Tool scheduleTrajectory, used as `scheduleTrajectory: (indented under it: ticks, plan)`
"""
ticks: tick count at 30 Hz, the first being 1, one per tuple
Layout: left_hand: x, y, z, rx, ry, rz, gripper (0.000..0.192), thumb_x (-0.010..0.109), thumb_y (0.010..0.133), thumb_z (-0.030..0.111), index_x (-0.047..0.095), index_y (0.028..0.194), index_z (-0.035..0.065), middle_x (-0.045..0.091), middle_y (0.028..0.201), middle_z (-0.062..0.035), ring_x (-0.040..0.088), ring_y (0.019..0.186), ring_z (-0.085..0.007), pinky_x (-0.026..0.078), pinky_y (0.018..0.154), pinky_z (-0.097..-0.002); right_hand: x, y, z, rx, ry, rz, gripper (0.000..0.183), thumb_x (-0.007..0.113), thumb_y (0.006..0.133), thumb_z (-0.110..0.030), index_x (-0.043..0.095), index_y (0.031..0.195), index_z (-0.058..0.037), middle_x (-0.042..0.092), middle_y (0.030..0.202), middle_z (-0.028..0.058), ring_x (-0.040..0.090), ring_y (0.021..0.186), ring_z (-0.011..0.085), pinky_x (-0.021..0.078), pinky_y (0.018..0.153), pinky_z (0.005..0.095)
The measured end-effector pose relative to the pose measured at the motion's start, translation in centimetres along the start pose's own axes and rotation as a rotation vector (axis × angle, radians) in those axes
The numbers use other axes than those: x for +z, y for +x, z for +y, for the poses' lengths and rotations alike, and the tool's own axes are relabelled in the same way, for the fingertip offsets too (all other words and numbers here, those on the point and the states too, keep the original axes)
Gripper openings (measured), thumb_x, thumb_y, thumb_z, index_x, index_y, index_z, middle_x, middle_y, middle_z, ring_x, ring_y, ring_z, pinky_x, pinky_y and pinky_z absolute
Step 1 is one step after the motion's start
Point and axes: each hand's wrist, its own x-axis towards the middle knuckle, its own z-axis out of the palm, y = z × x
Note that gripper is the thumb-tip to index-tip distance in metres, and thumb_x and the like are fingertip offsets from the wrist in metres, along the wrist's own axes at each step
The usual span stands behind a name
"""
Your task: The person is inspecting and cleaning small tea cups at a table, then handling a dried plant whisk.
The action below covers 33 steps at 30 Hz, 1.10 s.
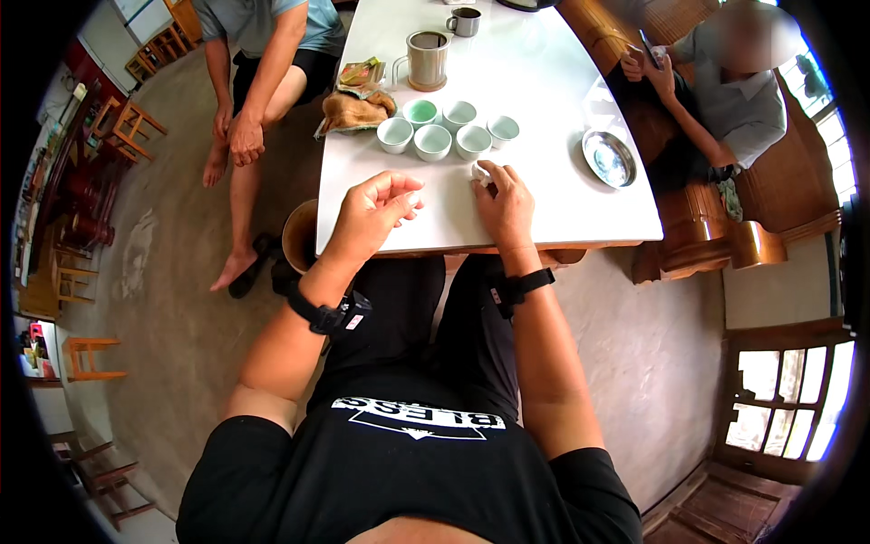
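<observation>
My left hand (380, 207) hovers over the near left part of the white table (435, 228), fingers curled with a gap between thumb and fingertips and nothing visible in them. My right hand (504, 200) holds a crumpled white tissue or paper (481, 174) at its fingertips, just below the cups. Several small pale cups, such as the front middle cup (432, 143) and the rightmost cup (503, 131), stand close together beyond my hands. The back left cup (421, 111) looks greener inside. A brown cloth (357, 109) lies left of them.
Behind the cups stand a metal pitcher with a handle (427, 62) and a metal mug (465, 22). A shiny metal dish (609, 159) sits at the right. One person sits at the left; another, at the right, holds a phone. A bucket (301, 234) stands by the left table edge.
</observation>
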Motion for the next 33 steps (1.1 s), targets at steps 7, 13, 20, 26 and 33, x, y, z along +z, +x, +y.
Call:
scheduleTrajectory:
  ticks: [7, 13, 20, 26, 33]
  plan:
    - [0.3, 1.4, -6.1, 0.231, 0.097, 0.256, 0.012, 0.065, 0.09, 0.006, 0.07, 0.098, -0.0022, 0.072, 0.086, -0.006, 0.067, 0.076, -0.0108, 0.053, 0.072, -0.0241, 0.2, 0.0, 0.2, -0.048, -0.017, -0.05, 0.015, 0.068, 0.082, -0.011, 0.071, 0.096, -0.012, 0.062, 0.084, 0.0088, 0.063, 0.08, 0.0309, 0.0514, 0.069, 0.0408]
    - [-1.8, 0.4, -5.5, 0.114, -0.098, 0.095, 0.015, 0.064, 0.094, 0.009, 0.068, 0.105, -0.0006, 0.071, 0.089, -0.0059, 0.066, 0.079, -0.0102, 0.052, 0.071, -0.0242, -2.2, -0.4, 2.3, -0.083, -0.19, 0.008, 0.014, 0.072, 0.08, -0.014, 0.073, 0.093, -0.009, 0.062, 0.081, 0.0098, 0.062, 0.077, 0.032, 0.051, 0.069, 0.0416]
    - [-2.6, -0.1, -4.9, 0.113, -0.269, 0.022, 0.016, 0.062, 0.097, 0.013, 0.068, 0.106, 0.0011, 0.07, 0.092, -0.0063, 0.064, 0.082, -0.0103, 0.052, 0.071, -0.0246, -7.3, -0.3, 8.0, 0.192, -0.3, 0.119, 0.018, 0.07, 0.086, -0.02, 0.073, 0.098, -0.0062, 0.064, 0.087, 0.0108, 0.063, 0.078, 0.0312, 0.0507, 0.07, 0.0395]
    - [-2.9, 0.3, -5.3, 0.123, -0.283, 0.004, 0.017, 0.063, 0.097, 0.015, 0.068, 0.107, 0.0013, 0.07, 0.092, -0.0065, 0.064, 0.081, -0.0105, 0.052, 0.072, -0.0248, -6.3, -0.5, 8.5, 0.137, -0.421, 0.19, 0.02, 0.069, 0.087, -0.02, 0.071, 0.104, -0.0082, 0.065, 0.09, 0.009, 0.064, 0.08, 0.0289, 0.0508, 0.07, 0.0393]
    - [-3.1, 0.3, -4.9, 0.126, -0.323, -0.009, 0.019, 0.063, 0.097, 0.017, 0.068, 0.107, 0.0013, 0.071, 0.092, -0.0066, 0.064, 0.081, -0.0107, 0.052, 0.073, -0.025, -6.4, -0.2, 7.6, 0.191, -0.381, 0.208, 0.021, 0.068, 0.088, -0.019, 0.068, 0.107, -0.0101, 0.066, 0.094, 0.0081, 0.065, 0.082, 0.0283, 0.0509, 0.073, 0.0394]
